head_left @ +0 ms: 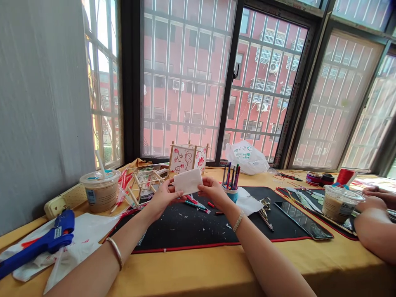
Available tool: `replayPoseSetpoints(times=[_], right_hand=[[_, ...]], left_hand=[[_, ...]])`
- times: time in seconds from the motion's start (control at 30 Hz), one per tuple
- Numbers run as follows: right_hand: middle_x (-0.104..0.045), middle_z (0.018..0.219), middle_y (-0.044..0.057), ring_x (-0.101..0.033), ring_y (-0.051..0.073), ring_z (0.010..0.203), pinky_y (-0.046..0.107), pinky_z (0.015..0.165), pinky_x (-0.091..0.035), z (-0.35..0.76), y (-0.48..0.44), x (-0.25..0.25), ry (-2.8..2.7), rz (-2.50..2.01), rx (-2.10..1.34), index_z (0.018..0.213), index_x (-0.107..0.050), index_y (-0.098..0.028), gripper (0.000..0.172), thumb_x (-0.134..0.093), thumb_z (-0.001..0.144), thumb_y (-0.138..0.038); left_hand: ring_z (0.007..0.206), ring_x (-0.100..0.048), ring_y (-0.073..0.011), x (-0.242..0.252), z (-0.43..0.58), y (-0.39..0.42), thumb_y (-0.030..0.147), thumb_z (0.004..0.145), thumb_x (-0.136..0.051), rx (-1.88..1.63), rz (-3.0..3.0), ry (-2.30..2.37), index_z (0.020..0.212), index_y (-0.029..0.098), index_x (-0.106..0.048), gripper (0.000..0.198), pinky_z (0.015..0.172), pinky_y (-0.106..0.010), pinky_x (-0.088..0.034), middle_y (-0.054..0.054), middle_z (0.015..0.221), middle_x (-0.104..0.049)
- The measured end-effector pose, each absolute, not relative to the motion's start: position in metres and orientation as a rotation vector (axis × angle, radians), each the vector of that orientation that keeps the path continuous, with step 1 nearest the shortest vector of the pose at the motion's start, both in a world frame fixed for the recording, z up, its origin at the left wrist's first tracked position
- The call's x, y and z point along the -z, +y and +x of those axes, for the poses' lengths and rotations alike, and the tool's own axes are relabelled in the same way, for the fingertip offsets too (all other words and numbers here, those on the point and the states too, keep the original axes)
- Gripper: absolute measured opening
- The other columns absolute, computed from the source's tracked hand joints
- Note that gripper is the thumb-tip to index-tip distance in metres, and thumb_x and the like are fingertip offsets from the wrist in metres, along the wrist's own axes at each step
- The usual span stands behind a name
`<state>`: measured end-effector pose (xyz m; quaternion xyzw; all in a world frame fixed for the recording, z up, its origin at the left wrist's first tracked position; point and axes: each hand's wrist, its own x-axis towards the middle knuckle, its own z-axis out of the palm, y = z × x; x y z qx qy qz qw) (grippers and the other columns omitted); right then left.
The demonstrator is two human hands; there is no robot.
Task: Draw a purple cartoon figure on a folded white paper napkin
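My left hand [163, 198] and my right hand [212, 190] pinch the two ends of a small white sheet of paper [187, 181], held up above a black mat [198, 225]. Both hands have their fingers closed on the paper's edges. Just beyond the paper stands a small paper lantern [186, 159] with red drawings on a wooden stick frame. A bare stick frame [144, 184] lies to the left of my left hand. A cup of coloured pens [231, 181] stands right next to my right hand.
A blue glue gun [43, 243] lies on white paper at the front left, with an iced drink cup [100, 189] behind it. Scissors [265, 210] and a phone [302, 219] lie on the mat's right side. Another person's arm [373, 225] rests at the right beside a second drink cup [340, 203].
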<state>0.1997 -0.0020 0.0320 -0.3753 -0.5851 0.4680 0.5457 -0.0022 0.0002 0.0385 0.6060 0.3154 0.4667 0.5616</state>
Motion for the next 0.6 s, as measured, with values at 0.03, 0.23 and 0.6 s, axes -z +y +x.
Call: replayPoseSetpoints(times=[0.03, 0.23, 0.6], right_hand=[[-0.065, 0.097, 0.004, -0.064, 0.014, 0.078, 0.031, 0.068, -0.056, 0.201, -0.001, -0.032, -1.390, -0.896, -1.101, 0.106, -0.061, -0.013, 0.019, -0.060, 0.093, -0.027], [-0.065, 0.088, 0.001, -0.062, 0.012, 0.070, 0.027, 0.063, -0.054, 0.213, -0.012, -0.048, -1.530, -0.915, -1.166, 0.098, -0.063, -0.013, 0.014, -0.064, 0.089, -0.024], [-0.063, 0.070, -0.002, -0.060, 0.010, 0.057, 0.022, 0.057, -0.050, 0.204, -0.030, -0.059, -1.816, -1.073, -1.331, 0.082, -0.066, -0.013, 0.023, -0.079, 0.069, -0.027]], left_hand=[[0.087, -0.063, -0.0170, -0.039, -0.003, 0.001, 0.029, 0.090, -0.061, -1.097, 1.443, 0.752, 0.120, 0.017, -0.054, 0.034, 0.076, -0.036, -0.056, -0.006, 0.109, -0.062], [0.095, -0.062, -0.0201, -0.042, -0.009, 0.008, 0.039, 0.091, -0.058, -1.098, 1.522, 0.831, 0.124, 0.018, -0.052, 0.039, 0.080, -0.040, -0.055, -0.008, 0.116, -0.059], [0.083, -0.063, -0.0166, -0.026, 0.000, 0.005, 0.043, 0.091, -0.056, -1.029, 1.943, 0.924, 0.100, 0.015, -0.061, 0.030, 0.075, -0.036, -0.054, -0.003, 0.095, -0.064]])
